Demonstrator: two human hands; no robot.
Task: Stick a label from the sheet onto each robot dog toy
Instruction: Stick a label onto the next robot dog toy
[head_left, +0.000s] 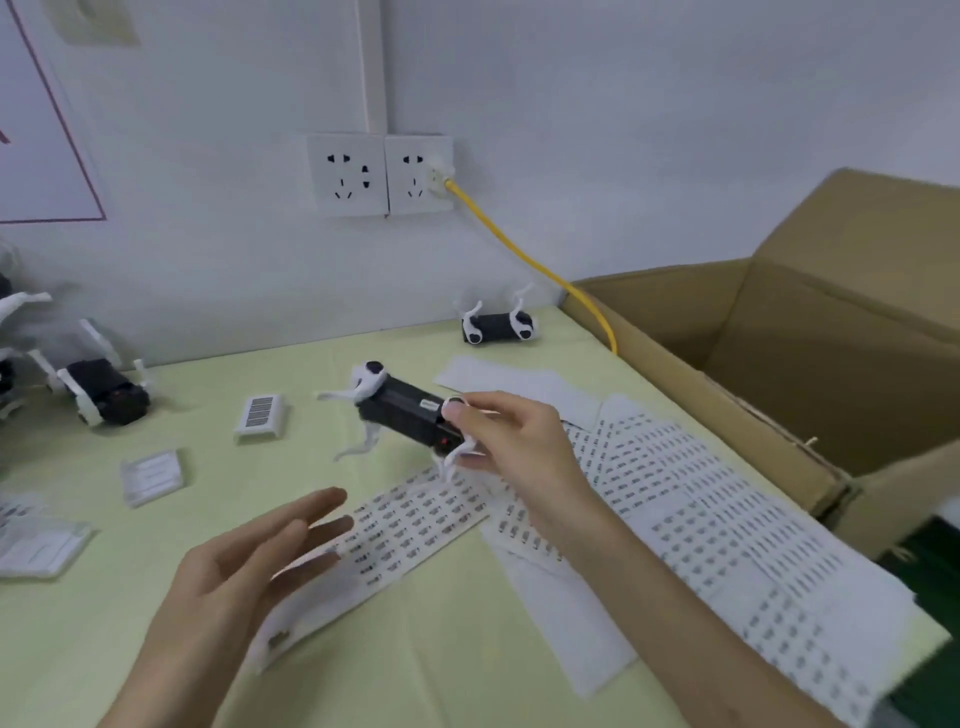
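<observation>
Right hand (498, 436) grips a black robot dog toy (405, 415) above the green worktop (208, 483), while the left hand (249, 571) hovers flat-fingered over a label sheet (415, 525). Another dog (496, 327) lies by the wall near the yellow cable (540, 270) and cardboard box (779, 364); more dogs (104, 389) sit far left.

I'm at a packing bench in a small workshop or stockroom: a pale green table (218, 649) pushed against a white wall with twin power sockets (379, 174), an open cardboard box (779, 332) beside it, label sheets (691, 499) spread about, and several toy dogs (106, 389) waiting.
</observation>
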